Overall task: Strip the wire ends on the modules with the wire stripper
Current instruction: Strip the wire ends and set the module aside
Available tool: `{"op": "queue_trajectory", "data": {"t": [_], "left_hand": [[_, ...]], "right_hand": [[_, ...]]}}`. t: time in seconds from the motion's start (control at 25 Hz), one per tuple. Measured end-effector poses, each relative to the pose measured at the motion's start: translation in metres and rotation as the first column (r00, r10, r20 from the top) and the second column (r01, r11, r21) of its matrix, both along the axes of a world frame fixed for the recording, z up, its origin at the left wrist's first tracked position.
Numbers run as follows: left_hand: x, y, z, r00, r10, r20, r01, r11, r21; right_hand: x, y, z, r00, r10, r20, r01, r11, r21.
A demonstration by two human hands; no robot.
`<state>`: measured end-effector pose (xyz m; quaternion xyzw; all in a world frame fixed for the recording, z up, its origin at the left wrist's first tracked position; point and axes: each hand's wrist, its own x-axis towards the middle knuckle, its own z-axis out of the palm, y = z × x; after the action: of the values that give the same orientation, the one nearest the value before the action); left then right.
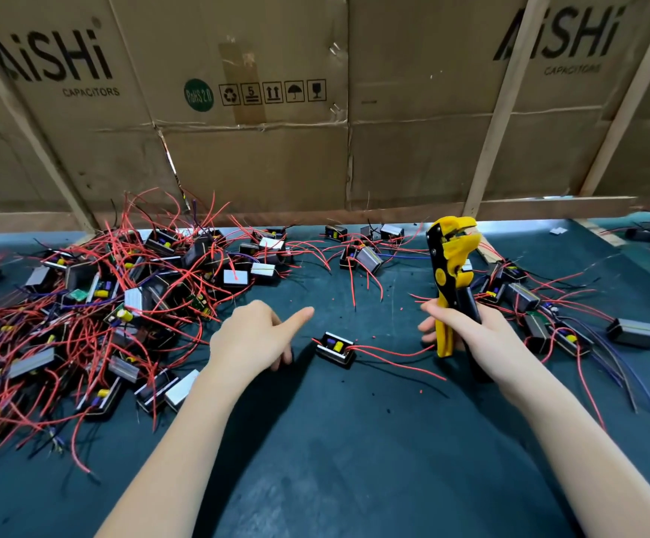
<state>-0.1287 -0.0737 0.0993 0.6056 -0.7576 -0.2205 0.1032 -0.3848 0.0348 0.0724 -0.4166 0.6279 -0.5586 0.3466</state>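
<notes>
A single black module (pixel 334 348) with a yellow capacitor lies on the dark mat between my hands, its red wires (pixel 393 353) trailing right. My left hand (pixel 255 335) hovers just left of it, index finger stretched toward it, holding nothing. My right hand (pixel 467 335) grips the handles of the yellow and black wire stripper (pixel 449 266), which stands upright with its jaws at the top, right of the module.
A big tangle of modules with red wires (pixel 94 304) fills the left of the mat (pixel 335 460). More modules (pixel 548 316) lie at the right and along the back (pixel 358 250). Cardboard sheets (pixel 277 110) on wooden battens wall off the far edge.
</notes>
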Motion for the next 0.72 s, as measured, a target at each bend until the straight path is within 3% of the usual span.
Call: {"op": "queue_trajectory", "data": {"t": [0.16,0.24,0.36,0.52,0.6,0.72], "left_hand": [[-0.004,-0.006,-0.013,0.98,0.094,-0.177,-0.11,0.99,-0.083],[-0.008,-0.006,-0.017,0.937,0.06,-0.344,-0.074,0.997,-0.028],[-0.012,-0.005,-0.018,0.802,0.056,-0.595,-0.005,0.996,0.088],[-0.009,-0.004,-0.014,0.694,0.118,-0.71,0.074,0.969,0.234],[-0.011,-0.006,-0.011,0.551,0.173,-0.816,0.136,0.946,0.293],[-0.026,-0.01,-0.004,0.105,0.232,-0.967,0.204,0.946,0.25]], "right_hand": [[0.0,0.0,-0.001,1.0,-0.004,0.005,0.004,1.0,0.0],[0.0,0.0,0.0,1.0,-0.004,0.01,0.004,1.0,-0.003],[0.001,0.0,0.0,1.0,-0.003,0.016,0.003,1.0,-0.003],[0.0,0.0,0.0,1.0,-0.001,0.017,0.001,1.0,0.002],[0.0,0.0,0.0,1.0,0.001,0.015,-0.001,1.0,0.003],[0.001,0.0,0.001,1.0,-0.006,0.018,0.006,1.0,0.005]]}}
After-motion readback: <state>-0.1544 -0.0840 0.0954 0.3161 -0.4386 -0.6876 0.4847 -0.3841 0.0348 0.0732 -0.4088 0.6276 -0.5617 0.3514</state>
